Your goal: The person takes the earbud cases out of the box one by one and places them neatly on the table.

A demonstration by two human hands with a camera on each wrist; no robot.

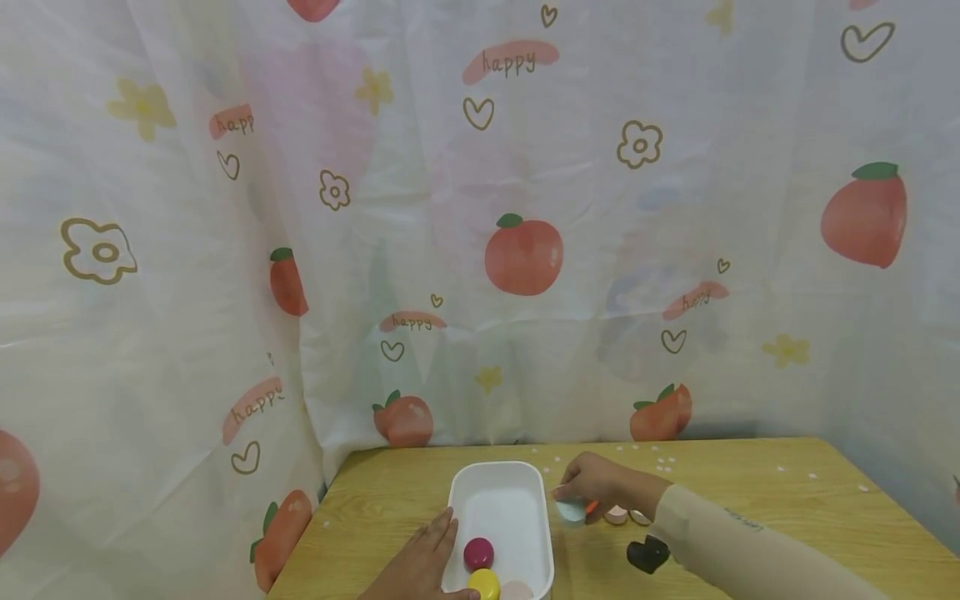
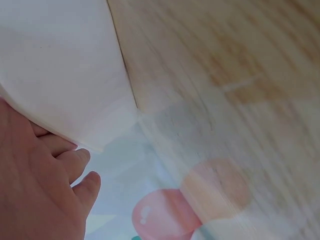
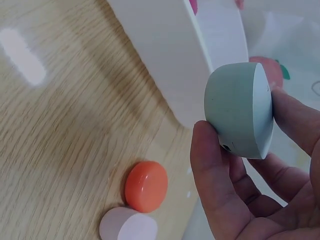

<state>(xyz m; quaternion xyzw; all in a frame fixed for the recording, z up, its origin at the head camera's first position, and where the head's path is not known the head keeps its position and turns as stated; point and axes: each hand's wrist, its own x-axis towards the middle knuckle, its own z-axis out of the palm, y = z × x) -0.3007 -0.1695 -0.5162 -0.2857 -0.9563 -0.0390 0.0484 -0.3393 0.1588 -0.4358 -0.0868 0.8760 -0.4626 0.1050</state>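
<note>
My right hand (image 1: 596,483) pinches a pale green domed piece (image 3: 235,110) between thumb and fingers, to the right of a white box (image 1: 552,533). The piece has a flat face and a small dark hole in its side. My left hand (image 1: 423,558) holds the box's left wall near the front, fingers along the outside and thumb over the rim. Inside the box lie a magenta round piece (image 1: 478,553), a yellow round piece (image 1: 483,584) by the thumb, and a pale pink piece (image 1: 516,591). In the left wrist view, the fingertips (image 2: 75,162) are close against the box's outside.
Below the right hand in the right wrist view, an orange round piece (image 3: 146,186) and a pale pink piece (image 3: 127,226) sit on the wooden table (image 1: 375,508). A black object (image 1: 647,553) shows beneath the right sleeve. Small white specks dot the tabletop. A fruit-print curtain (image 1: 525,350) hangs behind.
</note>
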